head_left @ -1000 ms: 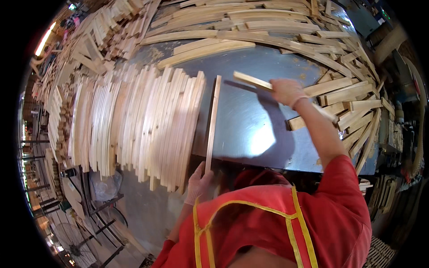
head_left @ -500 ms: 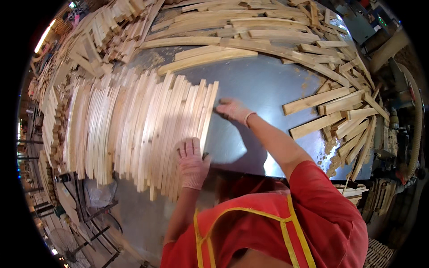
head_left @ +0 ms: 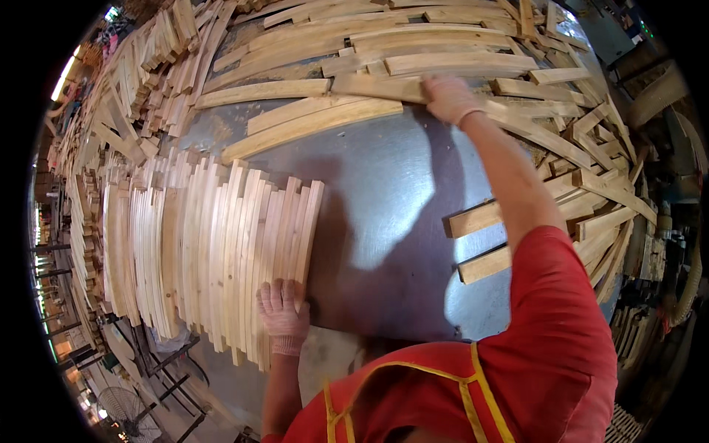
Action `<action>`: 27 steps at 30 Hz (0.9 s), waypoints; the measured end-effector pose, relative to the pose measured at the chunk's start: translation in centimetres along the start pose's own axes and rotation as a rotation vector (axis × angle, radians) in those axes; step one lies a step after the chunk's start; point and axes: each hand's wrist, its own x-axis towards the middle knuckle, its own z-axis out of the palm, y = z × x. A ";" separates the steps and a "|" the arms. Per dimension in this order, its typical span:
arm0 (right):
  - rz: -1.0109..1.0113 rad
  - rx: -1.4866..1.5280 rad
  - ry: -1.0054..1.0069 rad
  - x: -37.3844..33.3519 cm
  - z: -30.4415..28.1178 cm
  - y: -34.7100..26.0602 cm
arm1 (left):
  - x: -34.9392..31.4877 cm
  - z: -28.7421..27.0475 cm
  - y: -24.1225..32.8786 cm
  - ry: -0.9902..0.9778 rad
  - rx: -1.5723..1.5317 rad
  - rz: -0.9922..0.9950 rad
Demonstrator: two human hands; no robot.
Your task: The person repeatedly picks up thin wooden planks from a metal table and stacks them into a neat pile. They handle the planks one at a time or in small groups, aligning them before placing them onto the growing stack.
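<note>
A row of narrow wooden strips lies side by side on the left part of the grey metal table. My left hand, in a pale pinkish work glove, rests on the near end of the row's right side with its fingers stretched flat. At the far side, my right hand, gloved the same way and slightly blurred, is closed over the middle of a long wooden board. That board slants down toward the right across other pieces. Two lighter boards lie on the metal just nearer to me.
Loose boards spread over the table's far side. Short pieces are heaped at the right, some jutting toward the middle. Stacked wood stands at the far left. A fan is on the floor at lower left.
My right hand has left the right edge of the strip row and reached far forward onto the long board. My left hand stays on the strips' near ends. The view has shifted.
</note>
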 end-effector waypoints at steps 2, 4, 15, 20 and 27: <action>0.008 0.065 0.031 -2.1 -1.9 4.2 | -0.7 0.5 -0.5 0.056 0.021 0.027; 0.107 0.048 -0.003 -6.7 -1.6 10.6 | -0.3 0.6 -0.2 0.087 0.024 0.047; -0.065 0.163 0.238 -21.3 -4.8 5.4 | 0.8 -1.8 0.5 0.112 -0.099 0.075; 0.099 1.173 0.346 -25.7 -11.7 -6.5 | -0.5 -3.3 0.3 0.137 -0.134 0.042; 0.365 1.737 0.112 -26.4 5.0 -18.5 | -7.7 -3.1 -3.2 0.155 -0.228 -0.301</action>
